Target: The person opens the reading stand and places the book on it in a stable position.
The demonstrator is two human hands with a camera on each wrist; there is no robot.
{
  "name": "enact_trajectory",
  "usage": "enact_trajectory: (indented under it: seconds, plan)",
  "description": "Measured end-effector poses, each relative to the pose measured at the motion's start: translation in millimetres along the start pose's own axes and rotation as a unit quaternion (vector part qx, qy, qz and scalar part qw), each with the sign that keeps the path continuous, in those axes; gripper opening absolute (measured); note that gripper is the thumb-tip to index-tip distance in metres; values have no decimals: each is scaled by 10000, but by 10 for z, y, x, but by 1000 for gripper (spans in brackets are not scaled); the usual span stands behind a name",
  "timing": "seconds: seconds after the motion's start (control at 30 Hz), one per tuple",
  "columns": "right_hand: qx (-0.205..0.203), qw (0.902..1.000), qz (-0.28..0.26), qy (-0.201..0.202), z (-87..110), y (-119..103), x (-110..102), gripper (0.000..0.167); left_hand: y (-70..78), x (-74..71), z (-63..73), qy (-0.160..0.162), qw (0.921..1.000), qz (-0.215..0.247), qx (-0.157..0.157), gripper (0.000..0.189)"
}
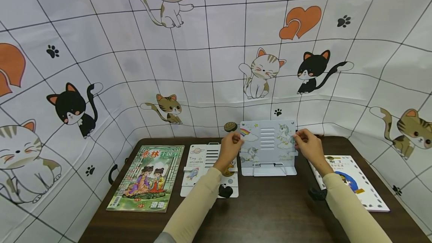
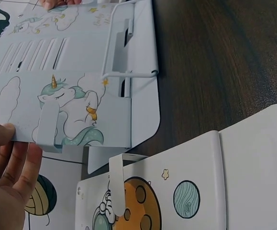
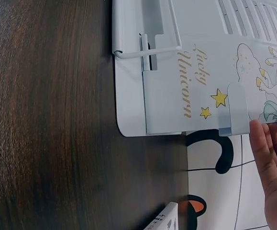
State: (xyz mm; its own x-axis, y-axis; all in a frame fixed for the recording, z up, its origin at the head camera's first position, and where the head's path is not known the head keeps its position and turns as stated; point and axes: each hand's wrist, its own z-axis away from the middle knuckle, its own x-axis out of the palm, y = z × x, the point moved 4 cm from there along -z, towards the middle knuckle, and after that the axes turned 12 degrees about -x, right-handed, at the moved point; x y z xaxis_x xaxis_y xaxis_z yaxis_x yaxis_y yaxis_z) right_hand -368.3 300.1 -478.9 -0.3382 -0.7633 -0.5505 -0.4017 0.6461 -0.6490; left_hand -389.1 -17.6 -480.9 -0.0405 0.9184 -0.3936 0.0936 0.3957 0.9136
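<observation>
A pale blue book stand (image 1: 253,162) with unicorn drawings stands upright on its base, its slotted panel leaning back. At its left edge, my left hand (image 1: 229,150) pinches the panel, thumb in front and fingers behind, as the left wrist view shows. My right hand (image 1: 311,152) pinches the opposite edge; its thumb is partly cut off in the right wrist view. A wire page holder (image 2: 130,75) runs along the foot of the panel. To the left lies a white book stand (image 1: 195,160) with a planet and rocket print, folded flat and partly hidden by my left arm.
A green magazine (image 1: 145,179) lies at the left of the dark wooden table (image 1: 256,213). On the right is a white book (image 1: 366,194), partly covered by my right forearm. Behind the table hangs a cat-printed backdrop (image 1: 222,66).
</observation>
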Motion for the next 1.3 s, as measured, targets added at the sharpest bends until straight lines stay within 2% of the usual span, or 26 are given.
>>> enact_trajectory:
  seconds: [0.37,0.57,0.67,0.73,0.87,0.93,1.03,1.1,1.23,1.3]
  plan:
    - [-71,9998,-113,143,20,-61,9,26,3,-16,-12,-62,10000,-29,51,16]
    - [-140,9998,-158,32,19,-115,-15,28,14,-39,1,-119,9999,22,3,18]
    - [-201,9997,-134,-60,32,-142,-69,29,37,-39,31,-88,9999,52,97,20]
    - [-232,9996,-52,-123,59,-133,-124,29,69,-39,73,157,9996,64,211,19]
    - [-298,9991,192,-227,140,-51,-271,26,192,-16,203,883,9949,101,468,11]
    - [-308,9985,351,-288,189,-9,-370,25,269,35,280,1052,9925,69,626,7]
    - [-311,9965,687,-358,273,35,-536,24,414,187,411,755,9926,31,950,5]
    - [-289,9942,933,-444,342,68,-646,23,502,330,515,388,9931,54,1108,6]
    - [-244,9889,1330,-613,503,137,-820,20,592,655,739,-415,9928,101,1119,8]
    - [-135,9861,1495,-712,579,171,-887,20,599,821,838,-770,9920,92,993,10]
